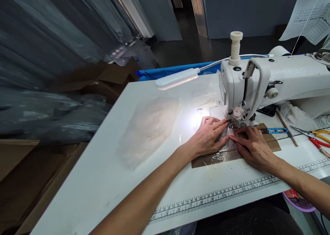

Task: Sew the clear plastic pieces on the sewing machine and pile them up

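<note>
A white sewing machine (234,80) stands at the right of the table, its needle area (233,121) lit brightly. Just left of the presser foot, my left hand (207,135) lies flat with fingers stretched, pressing a thin sheer piece of fabric (228,145). On the other side, my right hand (254,147) rests with fingers apart, thumb and fingertips on the fabric's edge. Beneath both hands is a brown sheet (206,161). Blue thread snips (277,130) lie against my right hand's far side; whether the fingers touch them I cannot tell.
Pale sheer cloth (152,125) lies on the white table left of the machine, under a lamp (177,78). Scissors (309,133) and a brown stick (287,128) are at the right. A printed ruler (224,196) runs along the front edge. Cardboard boxes (51,180) stand left.
</note>
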Motion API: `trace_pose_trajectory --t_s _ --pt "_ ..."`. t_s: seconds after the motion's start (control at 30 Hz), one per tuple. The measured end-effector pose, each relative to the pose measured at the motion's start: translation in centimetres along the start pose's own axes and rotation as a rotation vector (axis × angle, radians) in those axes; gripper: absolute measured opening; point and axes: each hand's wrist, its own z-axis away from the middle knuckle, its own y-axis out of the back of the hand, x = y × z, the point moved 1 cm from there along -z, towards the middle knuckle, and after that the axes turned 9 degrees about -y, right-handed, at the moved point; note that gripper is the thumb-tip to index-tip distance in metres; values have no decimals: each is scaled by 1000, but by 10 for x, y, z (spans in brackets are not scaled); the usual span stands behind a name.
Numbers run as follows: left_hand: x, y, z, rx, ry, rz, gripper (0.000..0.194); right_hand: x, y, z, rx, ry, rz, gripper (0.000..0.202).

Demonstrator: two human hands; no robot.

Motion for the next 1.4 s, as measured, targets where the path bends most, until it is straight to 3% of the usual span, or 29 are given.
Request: trace_pose_trajectory --t_s 0.17,0.3,0.4,0.53,0.83,1.4 --pt "3 4 -1 -17 -36 -108 43 1 1 -1 -2 -11 -6 32" --pt "6 10 -1 83 -103 -205 35 3 2 -1 -33 -6 -27 32" --pt "10 12 -1 165 -249 -128 23 4 3 -1 -63 -20 -44 34" --pt "13 10 0 185 -361 -19 19 3 5 -2 -95 -40 -43 36" --pt "13 11 0 218 -408 39 16 2 4 -1 -83 -44 -16 34" --pt "15 11 2 105 -378 -30 22 -1 5 -2 -60 30 98 35"
